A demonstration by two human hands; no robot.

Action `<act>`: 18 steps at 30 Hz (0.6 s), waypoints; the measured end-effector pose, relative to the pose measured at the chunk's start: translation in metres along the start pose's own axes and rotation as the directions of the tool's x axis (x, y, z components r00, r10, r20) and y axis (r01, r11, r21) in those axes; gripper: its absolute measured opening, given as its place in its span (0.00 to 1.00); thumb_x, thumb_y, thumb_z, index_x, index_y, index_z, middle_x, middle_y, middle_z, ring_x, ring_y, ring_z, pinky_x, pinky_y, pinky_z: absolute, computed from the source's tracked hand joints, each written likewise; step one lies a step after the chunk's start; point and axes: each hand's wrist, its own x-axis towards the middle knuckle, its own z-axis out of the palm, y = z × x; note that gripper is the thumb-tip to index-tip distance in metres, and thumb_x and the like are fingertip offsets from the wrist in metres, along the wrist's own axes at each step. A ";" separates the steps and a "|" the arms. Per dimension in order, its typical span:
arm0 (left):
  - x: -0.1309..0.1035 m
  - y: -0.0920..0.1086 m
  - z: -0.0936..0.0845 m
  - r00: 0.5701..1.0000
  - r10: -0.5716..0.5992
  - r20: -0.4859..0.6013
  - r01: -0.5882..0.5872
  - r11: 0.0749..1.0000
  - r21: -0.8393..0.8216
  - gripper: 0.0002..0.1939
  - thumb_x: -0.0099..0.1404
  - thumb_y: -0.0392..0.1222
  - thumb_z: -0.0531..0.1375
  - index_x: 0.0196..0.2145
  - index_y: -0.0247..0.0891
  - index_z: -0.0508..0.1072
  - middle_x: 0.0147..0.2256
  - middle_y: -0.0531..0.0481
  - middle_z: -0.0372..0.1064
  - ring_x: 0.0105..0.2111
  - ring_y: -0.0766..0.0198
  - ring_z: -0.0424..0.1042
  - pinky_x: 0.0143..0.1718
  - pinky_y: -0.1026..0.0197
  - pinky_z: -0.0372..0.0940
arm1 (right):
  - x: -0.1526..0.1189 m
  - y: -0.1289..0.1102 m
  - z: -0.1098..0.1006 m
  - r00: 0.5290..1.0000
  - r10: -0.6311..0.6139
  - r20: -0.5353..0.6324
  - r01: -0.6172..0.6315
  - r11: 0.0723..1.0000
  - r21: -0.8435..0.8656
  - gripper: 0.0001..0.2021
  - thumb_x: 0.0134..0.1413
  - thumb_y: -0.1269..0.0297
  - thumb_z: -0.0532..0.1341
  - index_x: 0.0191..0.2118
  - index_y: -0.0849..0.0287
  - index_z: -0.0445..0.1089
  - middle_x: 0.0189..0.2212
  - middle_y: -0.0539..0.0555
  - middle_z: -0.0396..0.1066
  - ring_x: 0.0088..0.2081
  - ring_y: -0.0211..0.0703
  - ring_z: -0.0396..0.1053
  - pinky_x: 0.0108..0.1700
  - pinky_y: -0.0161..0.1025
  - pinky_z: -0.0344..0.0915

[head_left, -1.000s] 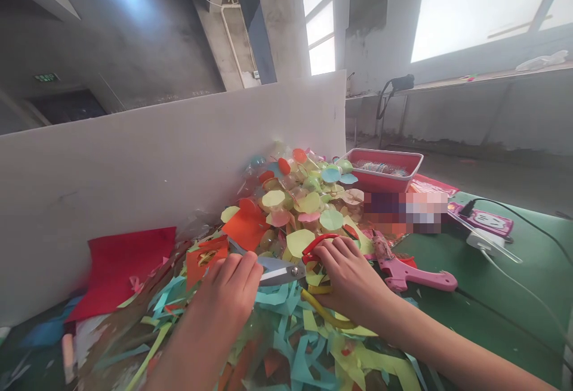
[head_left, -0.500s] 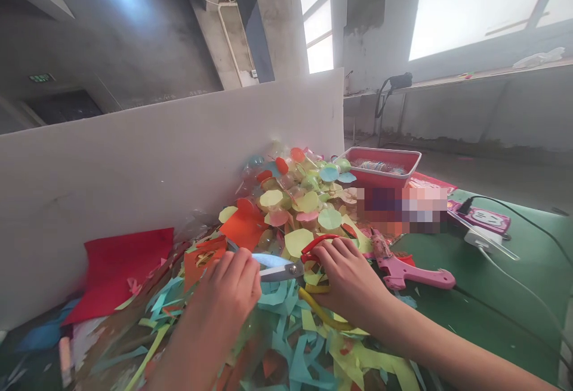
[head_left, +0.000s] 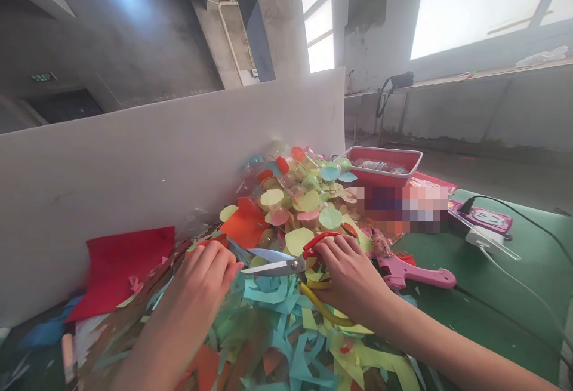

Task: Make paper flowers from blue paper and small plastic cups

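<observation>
My right hand is wrapped round the red and yellow handles of a pair of scissors. Their blades are parted and point left above the paper scraps. Left of the tips is my left hand, its fingers curled together, and what they pinch is hidden. A bit of orange paper shows just behind its knuckles. Beneath both hands lie heaped turquoise paper strips and yellow-green paper scraps.
A pile of small clear balls with paper discs rises behind the scissors, near a white board. On the right are a pink glue gun, a power strip with cables and a red basket. Red paper lies left.
My left hand has moved left and slightly down, away from the scissor blades, showing their tips. The blades stand a little further apart. My right hand has hardly moved.
</observation>
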 end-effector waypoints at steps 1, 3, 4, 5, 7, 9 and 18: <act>-0.001 -0.002 0.001 1.000 -0.001 0.010 0.001 1.000 0.003 0.14 0.73 0.38 0.44 0.33 0.40 0.66 0.31 0.50 0.64 0.30 0.59 0.60 0.33 0.57 0.54 | 0.000 0.000 0.000 1.000 0.000 0.002 0.000 1.000 0.002 0.17 0.48 0.57 0.68 0.42 0.57 0.67 0.37 0.56 0.73 0.40 0.54 0.67 0.46 0.48 0.61; -0.002 -0.002 0.004 0.999 -0.038 0.004 0.038 0.999 0.015 0.17 0.73 0.38 0.43 0.31 0.41 0.67 0.30 0.49 0.63 0.30 0.58 0.60 0.33 0.56 0.54 | 0.001 0.000 -0.001 1.000 0.000 0.007 0.000 1.000 0.005 0.17 0.48 0.57 0.68 0.42 0.57 0.67 0.37 0.56 0.73 0.40 0.54 0.67 0.46 0.48 0.61; -0.002 -0.001 0.006 0.998 -0.068 -0.011 0.068 0.997 0.024 0.18 0.73 0.39 0.42 0.30 0.41 0.67 0.29 0.49 0.63 0.30 0.57 0.60 0.34 0.56 0.54 | 0.001 0.000 -0.001 1.000 0.000 0.010 0.000 1.000 0.005 0.17 0.48 0.58 0.69 0.42 0.57 0.67 0.36 0.56 0.73 0.40 0.54 0.67 0.46 0.48 0.61; -0.002 0.000 0.007 0.995 -0.094 -0.028 0.095 0.995 0.031 0.19 0.73 0.39 0.42 0.28 0.41 0.66 0.28 0.49 0.62 0.30 0.57 0.59 0.33 0.55 0.54 | 0.001 0.000 -0.001 1.000 0.001 0.014 -0.001 1.000 0.004 0.17 0.47 0.58 0.69 0.42 0.57 0.67 0.36 0.55 0.73 0.40 0.54 0.67 0.46 0.47 0.61; -0.001 0.002 0.009 0.990 -0.130 -0.054 0.132 0.990 0.042 0.20 0.73 0.39 0.42 0.27 0.41 0.66 0.27 0.49 0.61 0.30 0.56 0.59 0.33 0.55 0.54 | 0.000 0.000 -0.001 1.000 -0.001 0.021 0.001 1.000 -0.001 0.18 0.46 0.59 0.70 0.42 0.58 0.67 0.37 0.55 0.73 0.40 0.54 0.67 0.47 0.47 0.61; -0.001 0.003 0.009 0.990 -0.130 -0.054 0.134 0.989 0.060 0.21 0.74 0.39 0.41 0.27 0.41 0.67 0.27 0.49 0.60 0.30 0.56 0.59 0.33 0.55 0.54 | -0.001 0.000 -0.001 1.000 -0.003 0.029 0.003 1.000 -0.011 0.19 0.46 0.59 0.70 0.43 0.59 0.67 0.37 0.55 0.73 0.41 0.53 0.67 0.47 0.48 0.61; -0.007 0.001 0.006 0.969 -0.238 0.066 0.241 0.970 -0.028 0.26 0.74 0.44 0.37 0.26 0.39 0.67 0.29 0.48 0.61 0.29 0.57 0.60 0.32 0.56 0.55 | -0.003 0.000 0.000 1.000 -0.013 0.027 0.013 1.000 -0.013 0.18 0.49 0.55 0.68 0.42 0.57 0.65 0.38 0.55 0.74 0.44 0.54 0.68 0.48 0.49 0.61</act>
